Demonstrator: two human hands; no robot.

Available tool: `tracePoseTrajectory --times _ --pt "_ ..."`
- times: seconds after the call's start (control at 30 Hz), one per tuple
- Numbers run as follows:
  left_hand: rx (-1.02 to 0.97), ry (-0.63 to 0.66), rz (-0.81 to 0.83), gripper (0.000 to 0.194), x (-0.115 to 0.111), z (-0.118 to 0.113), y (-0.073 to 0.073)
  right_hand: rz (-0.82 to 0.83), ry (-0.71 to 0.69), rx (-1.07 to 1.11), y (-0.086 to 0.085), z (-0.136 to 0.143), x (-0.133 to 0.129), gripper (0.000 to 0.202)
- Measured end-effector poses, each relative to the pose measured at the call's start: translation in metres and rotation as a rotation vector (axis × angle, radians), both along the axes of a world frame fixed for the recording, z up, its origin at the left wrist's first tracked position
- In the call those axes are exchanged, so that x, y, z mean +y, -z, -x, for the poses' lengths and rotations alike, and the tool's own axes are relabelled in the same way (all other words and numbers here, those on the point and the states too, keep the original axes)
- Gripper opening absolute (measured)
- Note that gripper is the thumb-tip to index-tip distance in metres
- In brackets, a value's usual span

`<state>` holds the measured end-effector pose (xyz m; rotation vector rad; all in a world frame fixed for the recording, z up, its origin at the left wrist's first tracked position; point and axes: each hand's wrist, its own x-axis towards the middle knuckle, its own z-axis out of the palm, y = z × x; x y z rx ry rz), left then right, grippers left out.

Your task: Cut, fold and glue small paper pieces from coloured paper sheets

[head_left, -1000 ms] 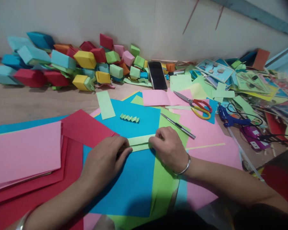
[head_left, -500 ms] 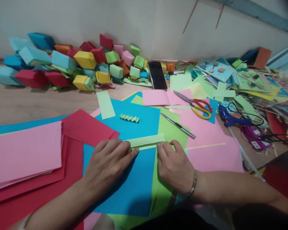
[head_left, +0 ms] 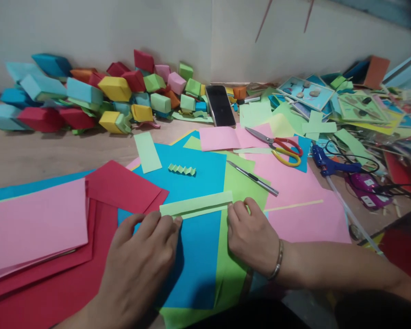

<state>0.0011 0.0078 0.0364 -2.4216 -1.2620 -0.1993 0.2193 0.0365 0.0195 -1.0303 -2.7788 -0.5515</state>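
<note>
A pale green paper strip (head_left: 196, 203), folded lengthwise, lies across the blue sheet (head_left: 195, 256). At its left end my left hand (head_left: 142, 251) is closed, thumb and fingers drawn together at the near edge. My right hand (head_left: 251, 230) pinches the strip's right end, the fingers curled. Just beyond the strip sits a small zigzag-folded green paper piece (head_left: 181, 169). A flat pale green paper rectangle (head_left: 148, 152) rests farther to the left. To the right, a craft knife (head_left: 253, 178) lies on a lime green sheet (head_left: 241, 201).
Red-and-yellow-handled scissors (head_left: 277, 146) lie on pink paper. At right are a blue glue gun (head_left: 332, 163) and its cable. Folded paper boxes (head_left: 114, 88) and a phone (head_left: 220, 106) line the wall. Stacked pink sheets (head_left: 37, 219) lie at left.
My left hand has slid left and toward me, uncovering the strip's left end. My right hand stays at the right end. The view has shifted slightly.
</note>
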Motion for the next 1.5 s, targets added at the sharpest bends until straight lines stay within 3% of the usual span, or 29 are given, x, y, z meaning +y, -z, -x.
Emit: tracePoseTrajectory --times 0.33,0.57,0.7,0.93,1.07,1.17,1.3,1.4,1.5 --pt "0.165 -0.067 -0.030 0.048 -0.006 0.001 -0.003 0.016 -0.018 -0.015 -0.001 -0.001 0.001 0.024" --pt "0.061 -0.045 0.008 0.038 -0.002 0.002 -0.010 -0.008 -0.006 0.015 -0.001 0.000 0.001 0.028" --pt "-0.084 0.054 0.030 0.026 0.002 -0.004 -0.001 -0.032 -0.042 0.112 -0.002 0.002 0.005 0.031" --pt "-0.121 0.019 0.100 0.025 0.009 -0.004 0.015 -0.020 -0.077 0.341 -0.004 -0.001 0.020 0.020" --pt "-0.182 0.023 0.085 0.024 0.009 -0.004 0.017 0.011 -0.059 0.329 0.005 -0.006 0.033 0.034" --pt "-0.220 0.010 0.119 0.028 0.011 -0.004 0.024 0.067 -0.130 0.336 0.011 -0.006 0.039 0.035" --pt "-0.285 0.011 0.170 0.034 0.017 -0.001 0.031 0.052 -0.228 0.393 0.010 -0.002 0.039 0.017" --pt "-0.379 0.054 0.166 0.033 0.014 0.000 0.027 -0.039 -0.309 0.412 0.003 -0.001 0.035 0.017" --pt "-0.504 0.178 0.156 0.034 0.002 -0.002 0.017 -0.110 -0.412 0.413 -0.004 -0.003 0.026 0.017"
